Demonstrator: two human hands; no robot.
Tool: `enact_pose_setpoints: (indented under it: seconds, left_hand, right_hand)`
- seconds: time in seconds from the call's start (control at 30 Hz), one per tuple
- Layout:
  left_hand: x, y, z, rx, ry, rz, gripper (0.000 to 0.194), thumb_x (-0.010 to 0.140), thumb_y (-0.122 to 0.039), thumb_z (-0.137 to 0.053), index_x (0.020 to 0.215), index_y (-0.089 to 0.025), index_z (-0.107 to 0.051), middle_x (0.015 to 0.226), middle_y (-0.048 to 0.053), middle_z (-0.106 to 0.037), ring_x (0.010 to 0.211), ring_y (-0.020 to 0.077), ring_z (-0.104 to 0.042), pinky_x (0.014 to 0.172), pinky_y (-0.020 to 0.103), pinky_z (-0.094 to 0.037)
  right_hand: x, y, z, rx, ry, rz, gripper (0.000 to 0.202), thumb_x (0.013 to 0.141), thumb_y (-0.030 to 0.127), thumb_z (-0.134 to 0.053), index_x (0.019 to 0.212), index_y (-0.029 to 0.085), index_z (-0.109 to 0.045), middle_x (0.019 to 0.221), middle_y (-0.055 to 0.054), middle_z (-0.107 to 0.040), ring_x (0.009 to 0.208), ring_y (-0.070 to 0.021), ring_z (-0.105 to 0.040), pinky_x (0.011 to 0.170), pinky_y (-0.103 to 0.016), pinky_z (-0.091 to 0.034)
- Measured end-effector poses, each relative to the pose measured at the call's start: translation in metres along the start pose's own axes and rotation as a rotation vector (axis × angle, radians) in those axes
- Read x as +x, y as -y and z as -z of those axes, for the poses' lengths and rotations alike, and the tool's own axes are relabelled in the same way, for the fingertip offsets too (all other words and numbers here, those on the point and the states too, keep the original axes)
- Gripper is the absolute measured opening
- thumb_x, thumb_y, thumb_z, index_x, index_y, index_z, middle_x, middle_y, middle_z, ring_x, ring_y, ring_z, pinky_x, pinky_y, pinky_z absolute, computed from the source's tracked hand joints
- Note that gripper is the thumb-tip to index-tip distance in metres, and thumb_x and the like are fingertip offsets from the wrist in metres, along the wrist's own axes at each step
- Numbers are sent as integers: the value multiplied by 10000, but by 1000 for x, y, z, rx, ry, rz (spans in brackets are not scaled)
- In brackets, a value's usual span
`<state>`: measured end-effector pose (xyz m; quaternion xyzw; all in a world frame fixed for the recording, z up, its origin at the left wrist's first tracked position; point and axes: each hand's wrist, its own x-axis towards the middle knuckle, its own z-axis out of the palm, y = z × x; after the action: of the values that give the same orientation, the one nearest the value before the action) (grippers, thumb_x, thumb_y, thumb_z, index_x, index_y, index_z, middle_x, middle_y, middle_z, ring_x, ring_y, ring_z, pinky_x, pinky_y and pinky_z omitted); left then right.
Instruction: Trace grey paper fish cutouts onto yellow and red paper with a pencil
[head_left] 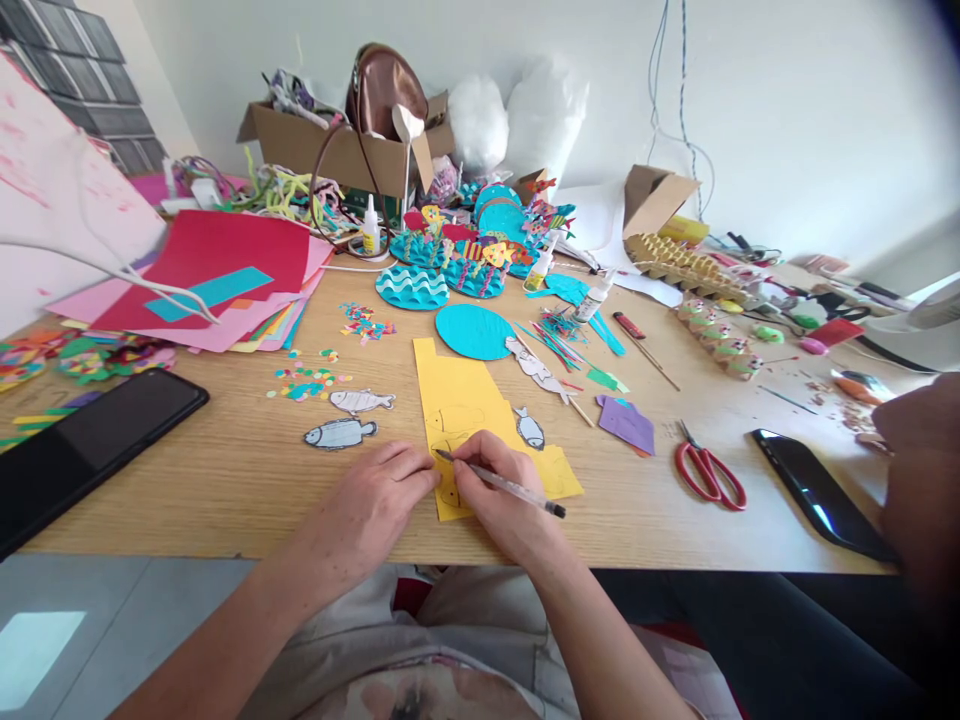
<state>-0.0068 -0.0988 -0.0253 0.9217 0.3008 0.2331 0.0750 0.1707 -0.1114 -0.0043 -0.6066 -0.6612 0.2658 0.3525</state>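
My right hand grips a pen with a clear barrel and a dark end cap. Its tip touches a yellow sheet of paper with fish outlines drawn on it. My left hand lies with fingers slightly bent, fingertips on the sheet's left edge, holding nothing. Two cut-out paper fish, one grey-blue and one pale, lie beyond my left hand. Another small paper fish rests by the sheet's right side. Part of the drawing is hidden under my right hand.
Red-handled scissors and a phone lie to the right, near another person's hand. A larger phone is at left. Beyond the sheet are a blue paper oval, glue bottles and a cardboard box.
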Motion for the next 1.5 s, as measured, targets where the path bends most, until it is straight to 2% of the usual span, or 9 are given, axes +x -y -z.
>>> enact_pose_setpoints:
  seconds: [1.5]
  left_hand:
    - [1, -1, 2, -28, 24, 18, 288, 839, -24, -431, 1015, -181, -596, 1052, 58, -604, 1017, 212, -537, 898, 386, -493]
  right_hand:
    - [0, -1, 1, -10, 4, -11, 68, 723, 164, -506, 690, 204, -550, 570, 44, -574, 509, -105, -492, 496, -207, -338]
